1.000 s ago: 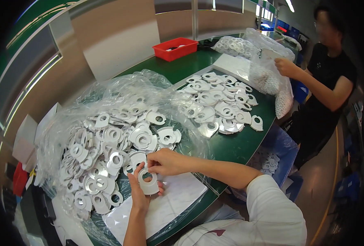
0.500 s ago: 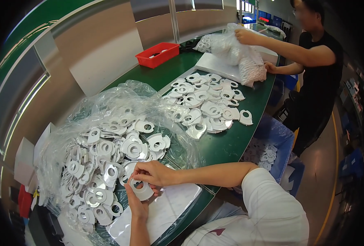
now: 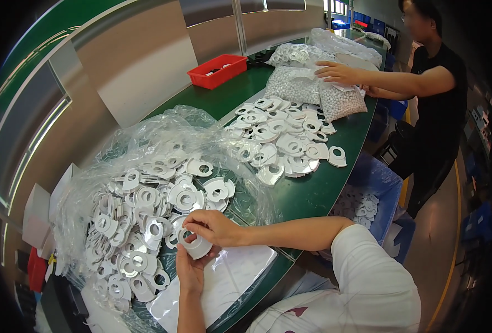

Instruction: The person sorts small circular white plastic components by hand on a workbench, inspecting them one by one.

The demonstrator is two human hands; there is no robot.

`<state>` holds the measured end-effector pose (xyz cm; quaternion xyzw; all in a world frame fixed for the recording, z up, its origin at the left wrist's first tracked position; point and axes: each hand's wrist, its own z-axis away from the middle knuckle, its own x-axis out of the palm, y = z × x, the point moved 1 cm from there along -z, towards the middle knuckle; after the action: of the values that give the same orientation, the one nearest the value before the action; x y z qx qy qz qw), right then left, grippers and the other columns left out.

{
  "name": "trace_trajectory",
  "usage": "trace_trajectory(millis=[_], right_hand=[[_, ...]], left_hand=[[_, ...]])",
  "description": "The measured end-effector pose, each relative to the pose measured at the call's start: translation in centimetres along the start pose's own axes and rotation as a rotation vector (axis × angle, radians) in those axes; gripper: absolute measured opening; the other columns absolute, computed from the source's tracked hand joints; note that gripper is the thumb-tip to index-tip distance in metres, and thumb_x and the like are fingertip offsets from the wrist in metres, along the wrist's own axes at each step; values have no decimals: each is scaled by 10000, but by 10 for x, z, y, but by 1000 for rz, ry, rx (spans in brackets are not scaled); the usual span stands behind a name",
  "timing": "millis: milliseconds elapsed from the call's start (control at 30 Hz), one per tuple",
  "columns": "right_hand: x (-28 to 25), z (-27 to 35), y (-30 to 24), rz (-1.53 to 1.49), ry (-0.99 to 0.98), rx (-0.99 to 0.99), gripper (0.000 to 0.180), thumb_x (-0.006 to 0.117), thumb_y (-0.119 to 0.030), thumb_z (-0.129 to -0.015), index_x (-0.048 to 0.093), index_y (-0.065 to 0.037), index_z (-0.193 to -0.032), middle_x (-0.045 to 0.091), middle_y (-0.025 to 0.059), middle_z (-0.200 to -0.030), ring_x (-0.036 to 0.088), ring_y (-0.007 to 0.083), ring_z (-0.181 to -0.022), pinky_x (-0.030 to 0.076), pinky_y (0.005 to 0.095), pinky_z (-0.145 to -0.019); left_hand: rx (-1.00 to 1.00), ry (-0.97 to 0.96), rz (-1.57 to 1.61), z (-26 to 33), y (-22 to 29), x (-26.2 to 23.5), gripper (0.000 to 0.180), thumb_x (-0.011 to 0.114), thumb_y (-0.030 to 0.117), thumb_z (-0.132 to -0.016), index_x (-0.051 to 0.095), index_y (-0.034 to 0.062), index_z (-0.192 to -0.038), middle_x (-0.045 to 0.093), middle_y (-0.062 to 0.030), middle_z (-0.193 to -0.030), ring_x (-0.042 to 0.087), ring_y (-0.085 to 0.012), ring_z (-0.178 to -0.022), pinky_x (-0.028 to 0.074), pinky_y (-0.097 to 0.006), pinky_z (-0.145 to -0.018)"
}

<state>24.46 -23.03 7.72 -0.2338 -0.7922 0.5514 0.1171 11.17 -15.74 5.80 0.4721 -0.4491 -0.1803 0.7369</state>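
Observation:
Between my two hands is a white plastic part with a round hole (image 3: 200, 247), held tilted above a white sheet. My left hand (image 3: 189, 272) grips its lower edge from the near side. The fingers of my right hand (image 3: 215, 227) are closed on its upper edge, close to the hole. To the left, a large heap of similar white plastic parts (image 3: 140, 222) lies on clear plastic film (image 3: 85, 194). Under my hands lies the shiny white sheet (image 3: 240, 272). A second group of the parts (image 3: 287, 139) is spread farther off on the green table (image 3: 318, 186).
A red tray (image 3: 218, 72) stands at the table's back. Bags of small white pieces (image 3: 293, 83) lie at the far end, where a co-worker's hand (image 3: 337, 73) reaches over them. Below the table's right edge is a blue bin (image 3: 376, 183) holding white parts.
The held part has turned slightly in my hands. The co-worker has lowered the lifted plastic, and bags of small white pieces now lie flat on the table.

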Motion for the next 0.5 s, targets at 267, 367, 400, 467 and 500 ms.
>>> trace_trajectory(millis=[267,367,400,467,500], right_hand=[[-8,2,-4,407,11,52,311,673,-320,-815,588,-33,-898,601,78,-696,591,181,-634,460,311,-580],[-7,4,-4,469,5,51,377,675,-378,-787,570,-43,-924,586,96,-688,581,232,-624,450,344,-571],[-7,4,-3,469,6,51,377,675,-378,-787,570,-43,-924,586,96,-688,581,232,-624,450,344,-571],[-8,4,1,506,-22,-4,417,675,-396,-776,565,-48,-980,597,104,-708,585,248,-627,454,351,-581],[-8,4,0,505,-23,-4,417,675,-396,-776,565,-48,-980,597,104,-708,585,248,-627,454,351,-581]], left_hand=[[42,-71,-217,-1,-11,-10,422,381,407,-992,501,24,-1125,619,-121,-939,610,-194,-660,511,-277,-553],[31,-49,-274,-1,-11,-8,414,382,402,-992,502,28,-1122,623,-115,-912,607,-179,-644,501,-267,-523],[50,-41,-261,-1,-9,-4,414,381,403,-993,507,29,-1120,624,-113,-908,607,-177,-635,500,-265,-514],[69,-34,-248,1,-7,-1,414,381,404,-994,512,30,-1117,626,-110,-903,608,-176,-626,499,-264,-504],[39,-15,-216,2,-6,-2,413,377,400,-996,520,31,-1111,625,-108,-924,615,-174,-679,513,-273,-563]])
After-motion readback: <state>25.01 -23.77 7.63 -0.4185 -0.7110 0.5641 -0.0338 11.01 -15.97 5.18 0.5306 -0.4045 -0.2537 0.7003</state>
